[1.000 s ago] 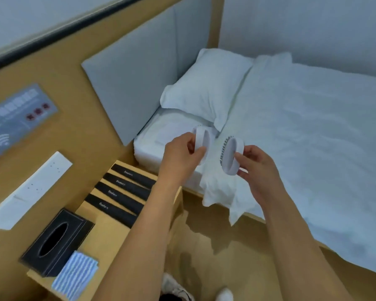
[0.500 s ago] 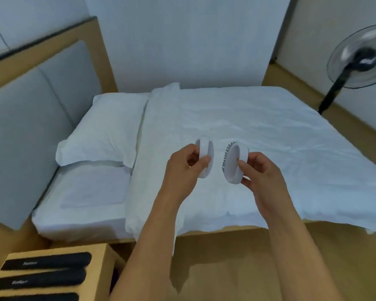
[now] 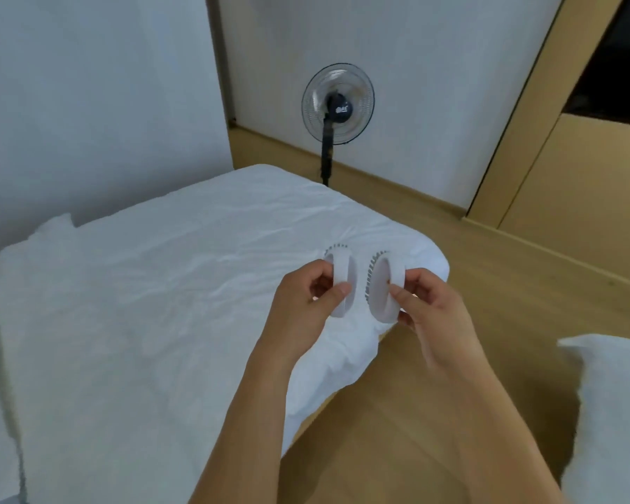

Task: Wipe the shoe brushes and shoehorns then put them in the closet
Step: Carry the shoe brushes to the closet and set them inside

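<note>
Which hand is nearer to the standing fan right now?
Right, narrowly. The right hand, holding a round brush, sits below and slightly right of the fan; the left hand, with its own brush, is below and slightly left.

two bare forearms reach into view, sleeveless as far as shown, ending in bare hands, left hand [image 3: 306, 303] and right hand [image 3: 433, 307], ringless.

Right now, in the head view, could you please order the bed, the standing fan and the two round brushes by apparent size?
1. Bed
2. Standing fan, though farthest away
3. Left-hand brush and right-hand brush: look alike, unranked
</note>
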A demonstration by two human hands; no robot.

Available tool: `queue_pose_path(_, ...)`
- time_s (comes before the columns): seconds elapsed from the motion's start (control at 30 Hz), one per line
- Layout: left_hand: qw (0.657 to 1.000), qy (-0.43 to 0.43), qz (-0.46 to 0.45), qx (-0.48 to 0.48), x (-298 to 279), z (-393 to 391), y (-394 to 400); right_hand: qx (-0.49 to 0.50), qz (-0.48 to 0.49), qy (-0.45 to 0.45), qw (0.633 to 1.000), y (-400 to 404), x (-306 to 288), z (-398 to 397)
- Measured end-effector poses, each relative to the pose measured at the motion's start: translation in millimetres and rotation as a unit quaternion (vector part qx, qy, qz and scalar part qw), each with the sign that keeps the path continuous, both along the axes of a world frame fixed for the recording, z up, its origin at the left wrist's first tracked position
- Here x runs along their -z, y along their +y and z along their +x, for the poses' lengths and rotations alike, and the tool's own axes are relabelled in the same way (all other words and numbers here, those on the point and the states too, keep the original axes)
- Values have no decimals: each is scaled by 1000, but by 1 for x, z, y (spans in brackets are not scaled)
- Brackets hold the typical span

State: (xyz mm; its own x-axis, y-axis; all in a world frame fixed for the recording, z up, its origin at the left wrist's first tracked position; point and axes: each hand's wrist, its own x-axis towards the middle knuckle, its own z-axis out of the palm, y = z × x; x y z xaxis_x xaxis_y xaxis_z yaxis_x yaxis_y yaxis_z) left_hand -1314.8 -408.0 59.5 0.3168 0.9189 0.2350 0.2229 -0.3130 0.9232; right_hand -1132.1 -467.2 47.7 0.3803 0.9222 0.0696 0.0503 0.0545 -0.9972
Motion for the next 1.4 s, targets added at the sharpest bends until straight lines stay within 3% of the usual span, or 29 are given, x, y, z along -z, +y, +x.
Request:
queue_pose_path(0.4, 986, 18, 30, 161, 5, 132, 28, 174, 6, 17, 985, -35, 15, 96)
queue_pose_path(0.77, 983, 30, 36, 175, 2, 309, 35, 225, 13, 41, 974, -37, 14, 266)
queue_pose_path(1.13, 965, 33, 12, 260, 17, 471, 41, 295, -7, 60, 954, -52, 18, 397)
queue_pose_path(1.4, 941, 31, -19, 337, 27, 591, 98, 346, -15, 47, 937, -6, 22, 498)
